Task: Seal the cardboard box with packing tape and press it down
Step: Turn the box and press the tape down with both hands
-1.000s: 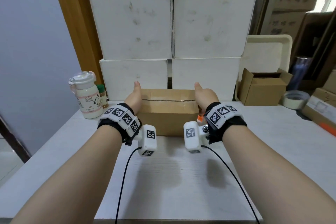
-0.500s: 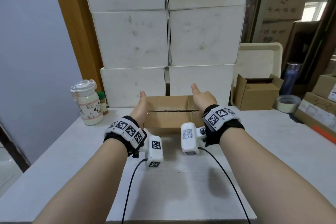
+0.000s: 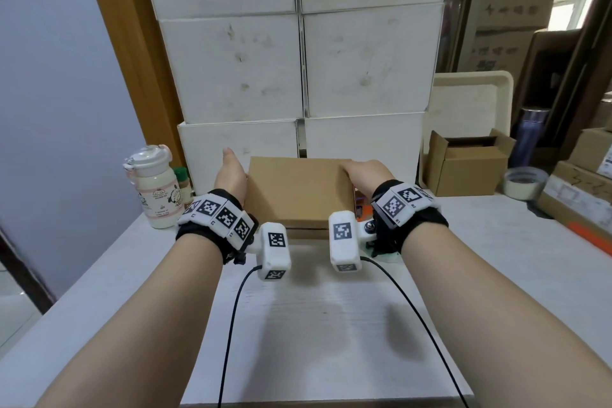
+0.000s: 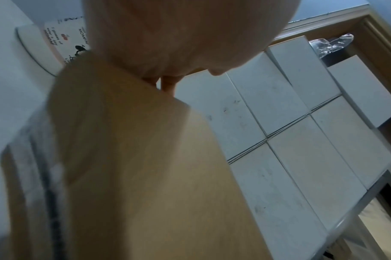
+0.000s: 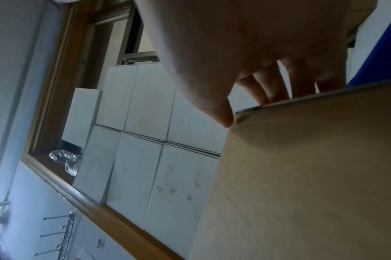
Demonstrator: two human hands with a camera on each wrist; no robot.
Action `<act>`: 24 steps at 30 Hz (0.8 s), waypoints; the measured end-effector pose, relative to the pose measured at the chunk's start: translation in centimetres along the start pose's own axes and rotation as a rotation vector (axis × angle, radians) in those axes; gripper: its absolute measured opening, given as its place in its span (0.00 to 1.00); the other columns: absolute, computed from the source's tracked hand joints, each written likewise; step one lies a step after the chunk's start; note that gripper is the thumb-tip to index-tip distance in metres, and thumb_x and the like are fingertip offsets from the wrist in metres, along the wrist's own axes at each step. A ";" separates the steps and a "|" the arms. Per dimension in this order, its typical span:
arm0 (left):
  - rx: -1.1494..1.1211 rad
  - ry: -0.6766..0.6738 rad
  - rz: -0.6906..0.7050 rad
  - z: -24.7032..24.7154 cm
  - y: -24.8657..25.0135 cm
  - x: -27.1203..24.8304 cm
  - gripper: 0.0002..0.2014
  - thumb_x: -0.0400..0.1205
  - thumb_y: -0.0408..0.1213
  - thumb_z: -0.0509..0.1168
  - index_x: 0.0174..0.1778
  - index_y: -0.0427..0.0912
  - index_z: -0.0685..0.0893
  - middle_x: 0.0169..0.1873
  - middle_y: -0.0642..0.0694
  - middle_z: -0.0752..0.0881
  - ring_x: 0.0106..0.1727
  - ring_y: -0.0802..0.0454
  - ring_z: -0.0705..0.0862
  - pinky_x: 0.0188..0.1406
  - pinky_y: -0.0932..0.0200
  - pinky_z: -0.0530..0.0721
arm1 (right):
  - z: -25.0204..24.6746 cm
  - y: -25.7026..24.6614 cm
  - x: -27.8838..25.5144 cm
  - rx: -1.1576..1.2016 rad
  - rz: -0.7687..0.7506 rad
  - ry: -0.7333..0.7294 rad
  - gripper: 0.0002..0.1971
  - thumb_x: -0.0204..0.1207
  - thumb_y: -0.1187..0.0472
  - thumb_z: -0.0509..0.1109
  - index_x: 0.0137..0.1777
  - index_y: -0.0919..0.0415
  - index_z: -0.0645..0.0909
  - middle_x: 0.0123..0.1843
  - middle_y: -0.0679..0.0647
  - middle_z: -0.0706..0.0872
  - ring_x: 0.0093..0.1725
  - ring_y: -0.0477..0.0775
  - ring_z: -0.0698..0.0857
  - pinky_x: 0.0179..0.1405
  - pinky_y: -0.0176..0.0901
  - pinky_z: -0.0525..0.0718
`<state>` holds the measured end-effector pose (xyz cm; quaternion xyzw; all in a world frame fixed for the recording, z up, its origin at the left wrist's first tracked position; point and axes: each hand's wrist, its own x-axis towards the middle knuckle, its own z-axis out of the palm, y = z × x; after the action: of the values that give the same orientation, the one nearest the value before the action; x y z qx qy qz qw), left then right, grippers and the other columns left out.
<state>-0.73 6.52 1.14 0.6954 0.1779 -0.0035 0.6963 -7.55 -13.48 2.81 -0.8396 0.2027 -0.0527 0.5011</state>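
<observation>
The brown cardboard box [image 3: 299, 194] stands tilted on the white table [image 3: 331, 341], a plain face turned up toward me; no seam or tape shows on it. My left hand [image 3: 230, 172] lies flat against its left side, thumb pointing up. In the left wrist view the box [image 4: 145, 176] fills the frame below the palm. My right hand [image 3: 362, 174] grips the upper right corner. The right wrist view has its fingers [image 5: 276, 86] hooked over the box's [image 5: 312, 167] far edge and the thumb at the corner. A roll of packing tape [image 3: 525, 182] sits at the far right.
Stacked white boxes [image 3: 298, 76] rise directly behind the box. A white bottle [image 3: 155, 189] stands to the left. A small open cardboard box [image 3: 467, 169] and a cream tray [image 3: 470, 99] stand to the right, more cartons [image 3: 583, 189] beyond. Something orange [image 3: 361, 209] lies behind my right wrist.
The box has been tipped over between my hands; the seamed face seen earlier is out of view. My right hand moved from the side onto the top right corner.
</observation>
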 end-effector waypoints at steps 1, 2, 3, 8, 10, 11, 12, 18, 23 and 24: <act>-0.006 -0.013 -0.001 0.0 0.0 -0.3 0.45 0.76 0.70 0.40 0.75 0.37 0.72 0.72 0.39 0.77 0.73 0.38 0.74 0.76 0.40 0.68 | 0.0 0.0 0.0 0.004 0.000 0.018 0.21 0.83 0.51 0.56 0.64 0.68 0.78 0.67 0.64 0.82 0.65 0.64 0.81 0.61 0.47 0.76; -0.029 -0.034 -0.001 0.0 -0.1 -0.3 0.44 0.78 0.70 0.41 0.74 0.37 0.73 0.70 0.41 0.78 0.72 0.39 0.76 0.75 0.41 0.70 | -0.1 0.0 0.0 0.003 0.004 0.031 0.26 0.84 0.48 0.55 0.69 0.69 0.76 0.69 0.64 0.80 0.68 0.64 0.79 0.64 0.47 0.75; -0.043 -0.055 0.006 0.1 -0.2 -0.4 0.41 0.80 0.69 0.41 0.71 0.37 0.74 0.67 0.42 0.80 0.69 0.40 0.78 0.74 0.42 0.72 | -0.2 0.0 0.0 0.007 0.001 0.043 0.29 0.84 0.45 0.53 0.72 0.69 0.73 0.71 0.64 0.78 0.70 0.63 0.77 0.66 0.47 0.74; -0.018 -0.087 0.047 0.4 -0.8 -0.4 0.35 0.78 0.67 0.46 0.60 0.39 0.79 0.62 0.41 0.83 0.64 0.41 0.80 0.73 0.42 0.73 | -0.1 0.3 0.2 0.020 0.014 0.015 0.35 0.84 0.39 0.46 0.76 0.68 0.69 0.77 0.63 0.72 0.75 0.62 0.72 0.71 0.48 0.69; 0.005 -0.099 0.056 0.7 -1.3 0.1 0.39 0.71 0.68 0.51 0.67 0.40 0.77 0.65 0.41 0.81 0.66 0.41 0.79 0.73 0.41 0.72 | 0.0 0.7 0.3 -0.001 0.020 -0.010 0.32 0.83 0.41 0.51 0.75 0.67 0.71 0.75 0.63 0.74 0.73 0.62 0.74 0.68 0.47 0.70; 0.035 -0.109 0.060 0.7 -1.5 0.1 0.42 0.66 0.69 0.53 0.69 0.42 0.76 0.66 0.41 0.81 0.67 0.41 0.79 0.73 0.41 0.72 | 0.1 1.0 0.3 -0.028 0.025 -0.019 0.30 0.83 0.42 0.54 0.73 0.67 0.73 0.73 0.62 0.77 0.70 0.63 0.76 0.66 0.47 0.72; 0.079 -0.124 0.060 0.7 -1.6 0.0 0.44 0.63 0.68 0.55 0.69 0.43 0.77 0.67 0.42 0.80 0.67 0.41 0.79 0.73 0.42 0.72 | 0.2 1.2 0.4 -0.055 0.025 -0.030 0.28 0.82 0.44 0.57 0.69 0.67 0.76 0.70 0.62 0.80 0.66 0.63 0.79 0.64 0.46 0.75; 0.582 -0.138 0.119 1.5 -2.4 -1.2 0.16 0.76 0.46 0.62 0.54 0.40 0.81 0.47 0.41 0.83 0.48 0.42 0.82 0.57 0.54 0.78 | 1.0 2.2 0.7 -0.139 0.027 -0.109 0.22 0.76 0.50 0.66 0.57 0.70 0.83 0.57 0.64 0.88 0.57 0.64 0.86 0.63 0.52 0.83; 0.892 -0.016 0.446 4.1 -1.9 -2.3 0.26 0.80 0.37 0.60 0.77 0.49 0.71 0.76 0.43 0.67 0.74 0.41 0.72 0.73 0.49 0.74 | 0.9 2.7 1.3 -0.148 0.040 -0.085 0.21 0.76 0.46 0.67 0.53 0.66 0.81 0.49 0.60 0.86 0.49 0.61 0.85 0.52 0.48 0.83; 0.940 -0.043 0.496 5.0 -1.7 -2.8 0.26 0.80 0.38 0.60 0.76 0.50 0.72 0.76 0.44 0.68 0.75 0.42 0.72 0.74 0.48 0.73 | 0.9 2.6 1.4 -0.157 0.037 -0.079 0.22 0.77 0.44 0.66 0.53 0.66 0.81 0.49 0.60 0.85 0.50 0.61 0.85 0.54 0.48 0.83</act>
<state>-2.60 0.93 0.02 0.9533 -0.0270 0.0677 0.2930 -6.77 -14.36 -0.01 -0.8739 0.2018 0.0060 0.4422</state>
